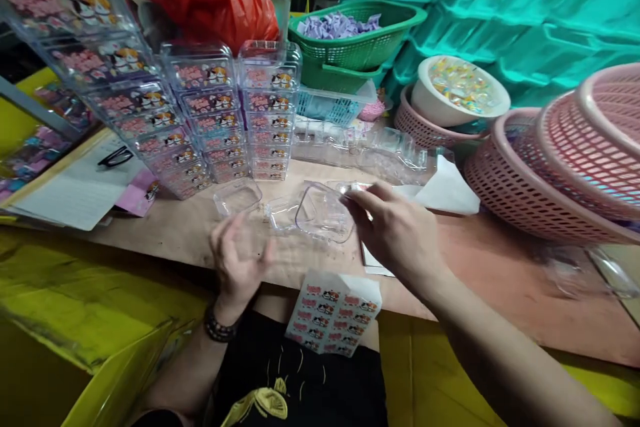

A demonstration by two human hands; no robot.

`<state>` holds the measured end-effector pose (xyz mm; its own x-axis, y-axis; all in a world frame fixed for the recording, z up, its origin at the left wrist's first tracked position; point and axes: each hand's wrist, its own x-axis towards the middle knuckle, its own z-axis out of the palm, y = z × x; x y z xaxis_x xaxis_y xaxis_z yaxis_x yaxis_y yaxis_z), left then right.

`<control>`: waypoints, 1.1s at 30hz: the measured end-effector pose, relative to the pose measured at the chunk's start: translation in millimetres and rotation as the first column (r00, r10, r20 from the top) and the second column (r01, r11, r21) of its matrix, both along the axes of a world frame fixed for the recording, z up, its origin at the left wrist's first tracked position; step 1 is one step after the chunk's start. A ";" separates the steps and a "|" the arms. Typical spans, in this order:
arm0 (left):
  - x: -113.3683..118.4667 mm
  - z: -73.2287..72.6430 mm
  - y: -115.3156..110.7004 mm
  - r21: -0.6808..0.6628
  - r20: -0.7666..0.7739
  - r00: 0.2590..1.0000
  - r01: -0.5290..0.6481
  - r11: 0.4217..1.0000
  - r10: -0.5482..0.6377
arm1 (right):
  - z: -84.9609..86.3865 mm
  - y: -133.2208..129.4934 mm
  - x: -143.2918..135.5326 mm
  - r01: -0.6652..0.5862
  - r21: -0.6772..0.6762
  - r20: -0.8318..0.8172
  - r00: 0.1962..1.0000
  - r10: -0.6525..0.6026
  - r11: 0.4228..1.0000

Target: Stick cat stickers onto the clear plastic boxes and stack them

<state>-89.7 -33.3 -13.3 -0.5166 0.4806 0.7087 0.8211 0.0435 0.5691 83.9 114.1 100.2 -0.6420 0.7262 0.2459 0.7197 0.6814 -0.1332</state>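
Note:
My right hand (pixel 400 230) pinches the corner of a clear plastic box part (pixel 325 213) just above the tabletop. My left hand (pixel 237 260), a little blurred, is empty, with its thumb apart from its fingers. Beyond its fingertips lies a clear plastic tray (pixel 237 197), and another clear piece (pixel 285 213) lies beside the held part. A sheet of cat stickers (pixel 335 312) rests at the table's front edge, over my lap. Stacked clear boxes with the same cat labels (pixel 270 103) stand at the back left.
Pink baskets (pixel 505 167) crowd the right side. Behind are a white bowl (pixel 467 93) of small wrapped pieces, a green basket (pixel 360 47) with purple packets and a red bag (pixel 210 0). Eyeglasses (pixel 116 157) lie on papers at left. Clear plastic pieces (pixel 390 153) line the back.

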 end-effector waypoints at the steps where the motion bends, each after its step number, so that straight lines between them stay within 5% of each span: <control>1: -14.1 -0.5 -1.7 -0.034 0.018 0.996 -0.090 0.995 0.090 | 3.2 5.0 -19.5 -0.051 -0.031 0.001 0.999 0.051 0.998; 3: -41.7 -2.8 -2.5 -0.164 0.057 0.988 -0.129 0.978 0.140 | 4.8 12.7 -64.4 -0.148 -0.087 0.048 0.987 0.153 0.985; 8: -85.2 -12.0 2.3 -0.317 0.239 0.971 0.074 0.946 0.004 | -5.3 19.4 -160.9 -0.362 -0.199 0.221 0.889 0.402 0.911; 12: -96.9 -18.3 5.8 -0.283 0.365 0.928 0.190 0.940 -0.077 | -9.2 20.5 -195.4 -0.417 -0.238 0.303 0.826 0.475 0.877; 16: -103.6 -20.5 7.3 -0.297 0.414 0.909 0.187 0.936 -0.050 | -0.8 17.4 -203.6 -0.408 -0.254 0.325 0.818 0.474 0.877; 19: -100.3 -12.6 -0.5 -0.302 0.389 0.920 0.174 0.937 -0.045 | 8.2 14.4 -180.6 -0.392 -0.228 0.288 0.848 0.446 0.891; 23: -68.4 9.4 -24.1 -0.182 0.296 0.955 0.026 0.983 0.029 | 3.3 14.9 -102.8 -0.402 -0.207 0.161 0.885 0.437 0.892; 26: -26.3 19.7 -34.5 -0.141 0.336 0.936 0.162 0.977 -0.106 | -12.5 9.7 -36.6 -0.442 -0.253 0.148 0.862 0.486 0.861; 30: 27.8 14.1 -27.5 -0.304 0.439 0.792 0.575 0.759 -0.424 | -35.7 -17.8 24.0 -0.397 -0.306 0.023 0.906 0.423 0.866; 33: 51.4 4.2 -19.3 -0.386 0.547 0.734 0.648 0.657 -0.403 | -52.7 -39.5 50.1 -0.280 -0.423 0.040 0.945 0.326 0.862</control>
